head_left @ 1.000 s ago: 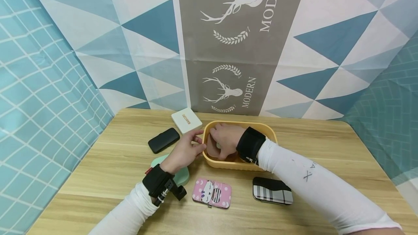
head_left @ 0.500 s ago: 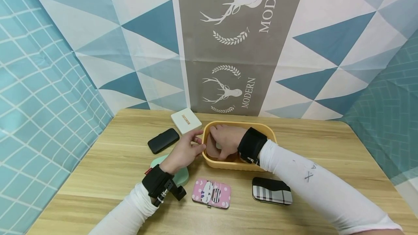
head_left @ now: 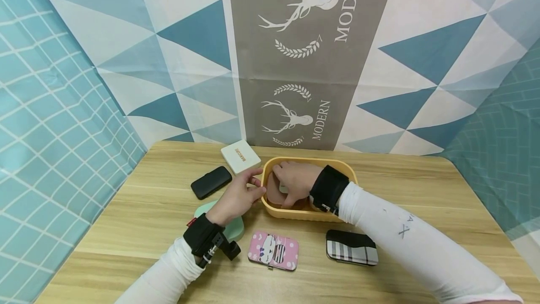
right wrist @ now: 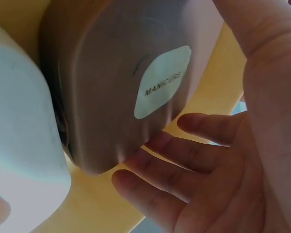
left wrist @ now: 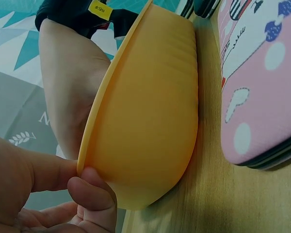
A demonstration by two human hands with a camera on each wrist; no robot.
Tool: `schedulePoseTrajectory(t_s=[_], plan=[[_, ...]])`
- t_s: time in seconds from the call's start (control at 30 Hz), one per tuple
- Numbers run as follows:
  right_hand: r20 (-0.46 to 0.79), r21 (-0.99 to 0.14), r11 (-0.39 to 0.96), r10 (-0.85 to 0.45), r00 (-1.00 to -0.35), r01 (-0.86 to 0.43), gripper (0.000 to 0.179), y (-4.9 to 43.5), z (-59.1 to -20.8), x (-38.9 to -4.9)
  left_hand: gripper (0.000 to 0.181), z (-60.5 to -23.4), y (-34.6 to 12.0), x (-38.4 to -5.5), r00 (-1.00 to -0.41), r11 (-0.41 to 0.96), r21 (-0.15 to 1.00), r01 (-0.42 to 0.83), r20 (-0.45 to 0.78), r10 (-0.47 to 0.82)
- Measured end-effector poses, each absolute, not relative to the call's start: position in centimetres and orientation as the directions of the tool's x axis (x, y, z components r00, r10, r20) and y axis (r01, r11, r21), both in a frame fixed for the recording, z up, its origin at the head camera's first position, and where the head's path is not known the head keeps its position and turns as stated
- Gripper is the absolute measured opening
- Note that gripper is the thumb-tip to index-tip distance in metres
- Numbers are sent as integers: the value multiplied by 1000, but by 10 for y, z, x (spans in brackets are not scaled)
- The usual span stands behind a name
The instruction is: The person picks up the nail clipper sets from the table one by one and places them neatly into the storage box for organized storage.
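My left hand pinches the left rim of a yellow plastic basket between thumb and fingers; the left wrist view shows this grip on the basket wall. Inside the basket, my right hand spans a brown manicure case, thumb on one edge and fingertips at the opposite one. In the right wrist view, the brown case stands tilted, its pale "MANICURE" label showing. Beside it in the basket is a white rounded case. My right hand and wrist hide much of the interior.
A white manicure box and a black case lie left of the basket. Under my left wrist is a mint green case, partly covered. Nearer the front lie a pink cat-print case and a black plaid case.
My right wrist and forearm have shifted very slightly to the right, with the hand still at the brown case. My left hand keeps its place on the basket rim.
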State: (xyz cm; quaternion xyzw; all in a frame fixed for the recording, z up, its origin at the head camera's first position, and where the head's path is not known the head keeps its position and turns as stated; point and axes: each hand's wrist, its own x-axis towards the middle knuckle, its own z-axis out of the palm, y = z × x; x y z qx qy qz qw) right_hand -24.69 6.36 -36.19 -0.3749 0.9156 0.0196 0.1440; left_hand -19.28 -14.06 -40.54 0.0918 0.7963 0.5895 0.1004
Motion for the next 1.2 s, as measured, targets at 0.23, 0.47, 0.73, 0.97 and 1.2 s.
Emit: schedulePoseTrajectory(t_s=[0.23,0.47,0.73,0.97,1.2], plan=[[-254,-114,706,-701,-667,-699,92,69,-355,-246,53,-406,-140,-192,-964,283,958,31,-47,263],[-230,-172,719,-694,-682,-673,98,81,-347,-246,53,-405,-140,-192,-964,289,957,20,-58,260],[-164,-249,708,-704,-691,-661,92,96,-341,-245,53,-404,-139,-192,-964,287,958,20,-57,259],[-134,-204,740,-670,-730,-641,110,109,-324,-240,53,-405,-138,-192,-965,277,961,16,-58,257],[-105,-220,749,-655,-748,-625,107,123,-317,-235,53,-405,-138,-193,-966,277,961,13,-60,253]])
